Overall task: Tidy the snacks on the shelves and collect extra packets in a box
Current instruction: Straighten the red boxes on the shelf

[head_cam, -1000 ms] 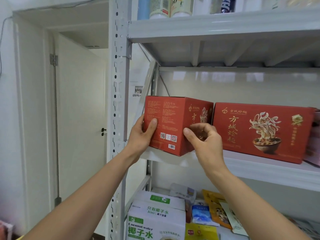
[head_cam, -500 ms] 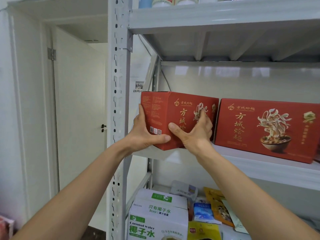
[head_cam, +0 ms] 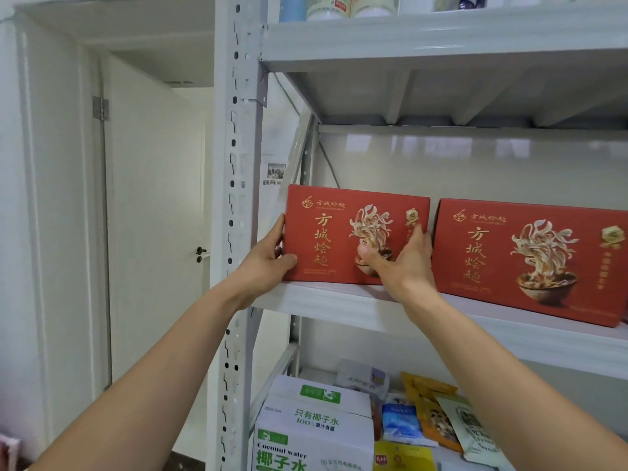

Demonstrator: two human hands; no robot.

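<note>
**As both hands clasp it, a red noodle box (head_cam: 326, 239) stands on the middle shelf (head_cam: 339, 304)**

While the two bare forearms rise from the lower corners of the frame toward its centre, each hand takes one end of the red noodle box; the left hand (head_cam: 268, 263) cups the end nearer the frame's left, its thumb laid flat over the lower front corner and its fingers out of sight round the side; the right hand (head_cam: 404, 266) is spread wide on the printed front, thumb pressed on the pictured bowl, fingers reaching up to the far edge and curling into the narrow gap there. So both hands are closed on the box, one at each end. It sits upright, front face toward the camera, its base on the front part of the white metal shelf, just right of the perforated upright post (head_cam: 238, 198).

Just beside it, toward the right of the frame, stands a second noodle box (head_cam: 530, 260) of the same print; the two are close, and whether they touch cannot be told.

Across the top of the frame runs the upper shelf (head_cam: 441, 35), carrying bottles (head_cam: 339, 5) cut off by the edge; at the bottom centre a white coconut water carton (head_cam: 312, 426) stands with a blue packet (head_cam: 401, 423), an orange packet (head_cam: 428, 406) and a yellow packet (head_cam: 404, 457) to its right. A white door (head_cam: 153, 215) with a dark handle (head_cam: 200, 251) fills the left of the frame.
</note>
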